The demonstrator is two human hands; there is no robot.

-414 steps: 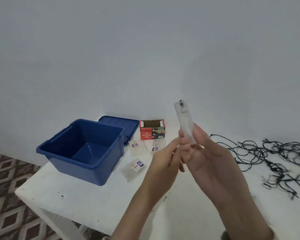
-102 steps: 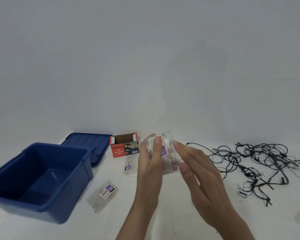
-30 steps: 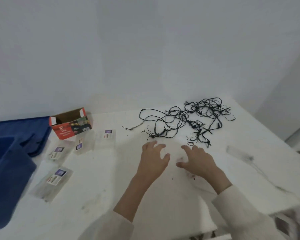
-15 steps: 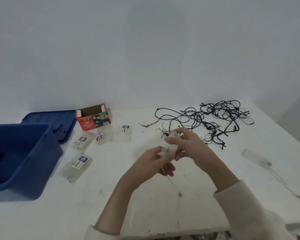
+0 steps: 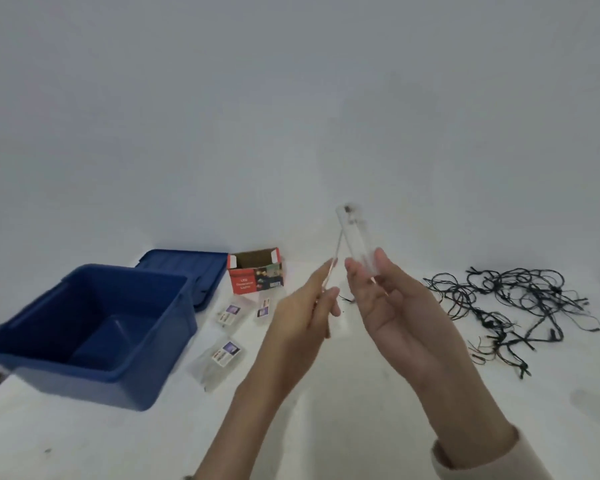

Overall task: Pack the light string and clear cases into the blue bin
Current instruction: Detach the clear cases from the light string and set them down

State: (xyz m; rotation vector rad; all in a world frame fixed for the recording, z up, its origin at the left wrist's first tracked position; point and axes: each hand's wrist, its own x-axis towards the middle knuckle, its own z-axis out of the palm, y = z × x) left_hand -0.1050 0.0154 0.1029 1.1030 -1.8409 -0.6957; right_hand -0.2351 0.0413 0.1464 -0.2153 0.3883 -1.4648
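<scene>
Right now my right hand (image 5: 406, 317) holds a slim clear case (image 5: 355, 242) upright above the white table (image 5: 84, 445). My curled fingers and thumb grip its lower end, so that end is hidden behind them. At its top sits a dark, blurred speck I cannot identify.

From near the top a thin strand (image 5: 337, 249) slants down to my left hand (image 5: 302, 320), where thumb and forefinger pinch it. Below the fingers it is lost in blur.

The blue bin (image 5: 94, 389) stands open on the left of the table, its far left corner almost at the frame's edge. Its lid (image 5: 184, 268) lies behind it, partly covered by the bin's rim. Just beside the lid stands a red carton (image 5: 256, 280) with its top open and its print too soft to read.

Between the bin and my left arm lie flat labelled cases: the nearest case (image 5: 220, 362) by the bin's front corner, a middle case (image 5: 230, 312) farther back, and a small case (image 5: 264, 310) partly behind my left hand.

The light string (image 5: 510, 306) lies in a black tangle on the right, well apart from the bin and touched by neither hand. My right sleeve (image 5: 482, 459) is cut off at the bottom edge.
</scene>
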